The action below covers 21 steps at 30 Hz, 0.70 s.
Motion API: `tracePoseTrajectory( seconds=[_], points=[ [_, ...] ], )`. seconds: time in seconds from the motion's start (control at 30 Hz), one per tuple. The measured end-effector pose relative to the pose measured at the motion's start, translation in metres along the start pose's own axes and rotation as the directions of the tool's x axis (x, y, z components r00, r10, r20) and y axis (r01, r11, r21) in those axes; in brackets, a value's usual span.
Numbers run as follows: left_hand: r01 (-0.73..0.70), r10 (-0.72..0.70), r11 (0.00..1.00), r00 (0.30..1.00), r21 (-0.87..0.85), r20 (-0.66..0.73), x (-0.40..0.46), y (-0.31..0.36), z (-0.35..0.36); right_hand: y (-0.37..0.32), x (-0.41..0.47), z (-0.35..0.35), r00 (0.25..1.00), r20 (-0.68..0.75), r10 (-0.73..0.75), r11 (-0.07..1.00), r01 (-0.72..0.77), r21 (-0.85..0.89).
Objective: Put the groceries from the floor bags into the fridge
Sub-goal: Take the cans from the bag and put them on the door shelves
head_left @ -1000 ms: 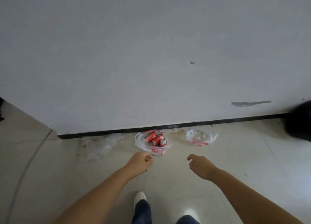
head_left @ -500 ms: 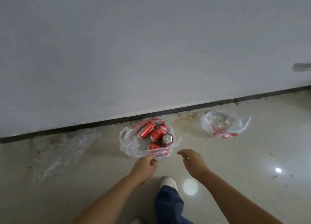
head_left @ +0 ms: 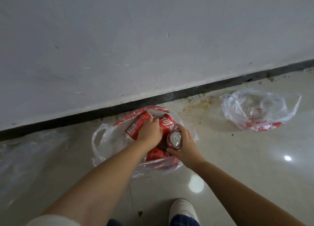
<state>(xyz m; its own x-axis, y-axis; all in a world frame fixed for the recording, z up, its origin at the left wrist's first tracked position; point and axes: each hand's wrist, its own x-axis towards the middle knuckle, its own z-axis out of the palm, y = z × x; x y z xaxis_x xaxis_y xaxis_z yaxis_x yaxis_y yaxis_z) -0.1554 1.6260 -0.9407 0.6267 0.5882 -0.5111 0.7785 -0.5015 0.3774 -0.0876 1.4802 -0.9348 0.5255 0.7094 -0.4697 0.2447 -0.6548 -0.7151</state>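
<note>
With cans still bagged, my left hand (head_left: 149, 132) fingers clamp one can (head_left: 136, 127), right hand (head_left: 186, 147) grips upright can (head_left: 175, 139) at 3 o'clock; fridge unseen, nothing stowed.

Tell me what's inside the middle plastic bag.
Four red soda cans show inside the bag, both hands among them; whatever lies beneath the hands and cans is hidden.
</note>
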Motion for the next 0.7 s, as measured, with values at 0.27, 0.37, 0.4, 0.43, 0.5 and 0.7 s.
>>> tracePoseTrajectory(
  seconds=[0.27, 0.37, 0.4, 0.43, 0.5, 0.7],
  points=[
    [0.164, -0.143, 0.981, 0.974, -0.109, 0.177, 0.02, 0.002, 0.019, 0.025, 0.002, -0.001, 1.0, -0.023, 0.018, 0.992, -0.015, 0.121],
    [0.206, -0.153, 0.956, 0.957, -0.208, 0.247, 0.03, -0.003, 0.013, 0.019, 0.004, -0.002, 0.997, -0.08, 0.004, 0.991, 0.007, 0.134],
    [0.223, -0.147, 0.936, 0.951, -0.274, 0.272, 0.03, -0.005, 0.009, 0.013, 0.004, -0.004, 0.994, -0.107, 0.016, 0.987, 0.001, 0.158],
    [0.236, -0.136, 0.905, 0.949, -0.353, 0.285, 0.025, -0.006, 0.003, 0.004, 0.003, -0.008, 0.991, -0.131, 0.034, 0.983, -0.009, 0.186],
    [0.264, -0.151, 0.827, 0.955, -0.496, 0.256, 0.004, -0.006, -0.014, -0.017, -0.004, -0.021, 0.987, -0.147, 0.067, 0.97, -0.03, 0.242],
    [0.262, -0.217, 0.677, 0.964, -0.688, 0.154, -0.1, 0.031, -0.114, -0.124, -0.073, -0.095, 0.993, -0.056, 0.1, 0.951, -0.079, 0.3]
  ],
)
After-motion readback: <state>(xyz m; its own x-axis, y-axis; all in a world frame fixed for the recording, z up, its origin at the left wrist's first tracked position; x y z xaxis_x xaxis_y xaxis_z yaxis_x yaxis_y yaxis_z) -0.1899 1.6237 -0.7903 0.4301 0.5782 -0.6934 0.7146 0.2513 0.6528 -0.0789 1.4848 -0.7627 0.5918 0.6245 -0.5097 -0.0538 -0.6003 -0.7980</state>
